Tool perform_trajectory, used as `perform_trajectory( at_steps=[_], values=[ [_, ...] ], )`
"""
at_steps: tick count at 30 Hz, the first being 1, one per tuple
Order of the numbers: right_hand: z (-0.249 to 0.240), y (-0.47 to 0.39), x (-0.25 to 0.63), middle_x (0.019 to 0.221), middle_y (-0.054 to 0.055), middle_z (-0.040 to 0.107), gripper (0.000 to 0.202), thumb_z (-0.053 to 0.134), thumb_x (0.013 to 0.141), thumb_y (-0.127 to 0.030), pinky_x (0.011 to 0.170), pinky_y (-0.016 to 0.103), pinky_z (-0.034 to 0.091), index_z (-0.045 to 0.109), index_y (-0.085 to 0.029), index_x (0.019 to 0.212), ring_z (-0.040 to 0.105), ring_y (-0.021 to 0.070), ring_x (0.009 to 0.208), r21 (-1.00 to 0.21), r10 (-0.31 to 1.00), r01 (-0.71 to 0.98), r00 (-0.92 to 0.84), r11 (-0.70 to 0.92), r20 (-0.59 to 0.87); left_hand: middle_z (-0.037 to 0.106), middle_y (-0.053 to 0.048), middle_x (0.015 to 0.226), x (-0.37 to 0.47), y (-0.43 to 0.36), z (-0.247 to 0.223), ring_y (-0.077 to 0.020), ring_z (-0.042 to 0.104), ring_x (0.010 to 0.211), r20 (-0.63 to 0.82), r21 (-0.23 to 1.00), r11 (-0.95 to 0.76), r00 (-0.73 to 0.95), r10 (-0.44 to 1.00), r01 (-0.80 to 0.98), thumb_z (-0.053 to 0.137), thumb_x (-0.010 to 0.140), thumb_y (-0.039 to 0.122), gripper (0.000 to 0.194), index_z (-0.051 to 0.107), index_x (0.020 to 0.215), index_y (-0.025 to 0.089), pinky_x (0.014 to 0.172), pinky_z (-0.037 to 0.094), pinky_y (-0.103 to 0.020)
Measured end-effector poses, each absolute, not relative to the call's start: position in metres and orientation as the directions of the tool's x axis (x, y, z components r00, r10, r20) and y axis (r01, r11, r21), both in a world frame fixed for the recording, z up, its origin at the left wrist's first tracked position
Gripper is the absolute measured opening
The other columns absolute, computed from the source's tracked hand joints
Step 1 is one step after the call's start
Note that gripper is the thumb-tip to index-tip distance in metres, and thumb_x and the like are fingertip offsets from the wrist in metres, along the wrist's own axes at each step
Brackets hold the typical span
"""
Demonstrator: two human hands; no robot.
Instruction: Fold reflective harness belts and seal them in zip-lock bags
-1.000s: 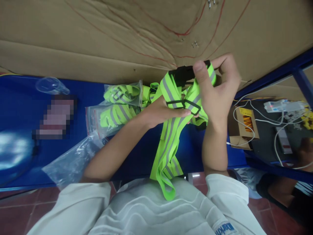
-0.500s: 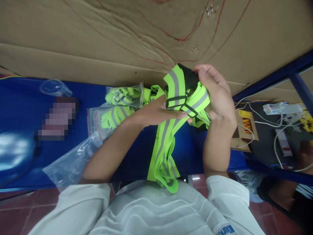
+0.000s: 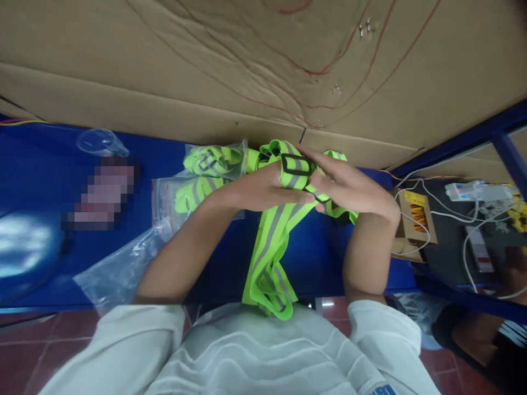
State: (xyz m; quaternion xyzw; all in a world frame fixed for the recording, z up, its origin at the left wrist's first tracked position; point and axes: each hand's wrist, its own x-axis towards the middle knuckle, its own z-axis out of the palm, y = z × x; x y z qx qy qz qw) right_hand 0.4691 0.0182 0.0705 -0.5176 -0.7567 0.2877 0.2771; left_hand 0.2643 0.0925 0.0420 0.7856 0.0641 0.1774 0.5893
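The long fluorescent yellow-green strap [image 3: 268,247] at the centre looks like matt woven cloth with smooth grey striping; its black rectangular buckle [image 3: 305,166] looks like hard plastic. At nine o'clock the flat blue bench [image 3: 37,164] is smooth and glossy. At eight, the clear flat bag [image 3: 123,269] is crinkled, shiny plastic film. At twelve, the brown cardboard panel [image 3: 206,55] is matt, lightly creased.

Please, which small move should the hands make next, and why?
Perhaps the right hand should gather up the hanging loops of the green strap, because the left hand holds its bunched upper part while those loops hang loose below.
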Motion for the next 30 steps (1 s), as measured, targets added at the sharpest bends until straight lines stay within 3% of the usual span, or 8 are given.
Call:
perform_trajectory(
  at_steps=[2,5,8,12,15,21,25,30],
  values=[
    [0.068,0.021,0.467,0.122,0.007,0.075,0.067,0.075,0.085,-0.063,0.098,0.044,0.059,0.064,-0.021,0.136,0.072,0.0303,0.112,-0.707,0.876,0.616,-0.483,0.346,0.008,0.077,-0.007,0.095,0.262,0.093,0.042,-0.0256,0.069,0.096,0.166,0.951,-0.300,0.942,0.291,-0.075,0.075,0.089,0.037,0.022,0.080,0.093,0.016,0.094,0.051,-0.032],
    [0.064,0.026,0.460,0.098,0.004,0.078,0.061,0.079,0.083,-0.057,0.085,0.040,0.060,0.065,-0.021,0.131,0.075,0.0272,0.092,-0.720,0.826,0.616,-0.554,0.321,-0.106,0.074,-0.005,0.084,0.256,0.093,0.044,-0.0241,0.066,0.090,0.115,0.945,-0.325,0.957,0.268,-0.022,0.072,0.089,0.034,0.023,0.077,0.091,0.012,0.090,0.052,-0.032],
    [0.062,0.026,0.453,0.118,0.009,0.076,0.071,0.084,0.080,-0.051,0.098,0.045,0.056,0.059,-0.021,0.139,0.072,0.0314,0.109,-0.680,0.885,0.652,-0.466,0.334,-0.012,0.073,-0.003,0.084,0.252,0.094,0.048,-0.0220,0.065,0.092,0.113,0.943,-0.334,0.941,0.320,0.000,0.072,0.086,0.027,0.016,0.076,0.090,0.012,0.091,0.052,-0.030],
    [0.065,0.020,0.448,0.150,0.012,0.058,0.090,0.089,0.073,-0.052,0.117,0.051,0.043,0.051,-0.022,0.149,0.055,0.0368,0.138,-0.612,0.926,0.704,-0.348,0.360,0.144,0.073,-0.003,0.090,0.248,0.098,0.048,-0.0219,0.067,0.091,0.109,0.967,-0.255,0.928,0.357,-0.015,0.076,0.083,0.031,0.019,0.076,0.090,0.013,0.091,0.051,-0.030],
    [0.066,0.020,0.452,0.153,0.010,0.055,0.096,0.087,0.074,-0.059,0.120,0.051,0.041,0.047,-0.024,0.154,0.050,0.0360,0.143,-0.648,0.936,0.679,-0.297,0.345,0.188,0.074,-0.004,0.096,0.246,0.099,0.046,-0.0239,0.069,0.095,0.072,0.978,-0.207,0.945,0.320,-0.004,0.078,0.082,0.034,0.022,0.077,0.093,0.015,0.092,0.051,-0.030],
    [0.063,0.031,0.473,0.149,0.009,0.061,0.085,0.072,0.083,-0.070,0.114,0.043,0.049,0.053,-0.023,0.150,0.058,0.0330,0.136,-0.777,0.790,0.501,-0.613,0.380,-0.009,0.077,-0.002,0.103,0.248,0.093,0.043,-0.0221,0.066,0.095,0.160,0.914,-0.405,0.929,0.332,-0.013,0.070,0.087,0.029,0.017,0.077,0.098,0.019,0.098,0.048,-0.031],
    [0.065,0.025,0.468,0.152,0.011,0.058,0.082,0.077,0.085,-0.057,0.115,0.041,0.048,0.049,-0.021,0.153,0.059,0.0309,0.136,-0.710,0.768,0.549,-0.640,0.440,-0.019,0.077,-0.002,0.099,0.256,0.092,0.033,-0.0212,0.067,0.093,0.117,0.903,-0.430,0.959,0.259,0.006,0.066,0.086,0.023,0.014,0.075,0.096,0.020,0.091,0.050,-0.027],
    [0.060,0.019,0.450,0.139,0.016,0.067,0.076,0.081,0.083,-0.048,0.104,0.046,0.053,0.054,-0.017,0.146,0.066,0.0350,0.126,-0.554,0.904,0.751,-0.428,0.358,0.004,0.075,-0.004,0.095,0.262,0.098,0.023,-0.0183,0.064,0.082,0.127,0.889,-0.458,0.959,0.254,0.004,0.059,0.085,0.014,0.016,0.072,0.092,0.018,0.081,0.050,-0.027]
  ],
)
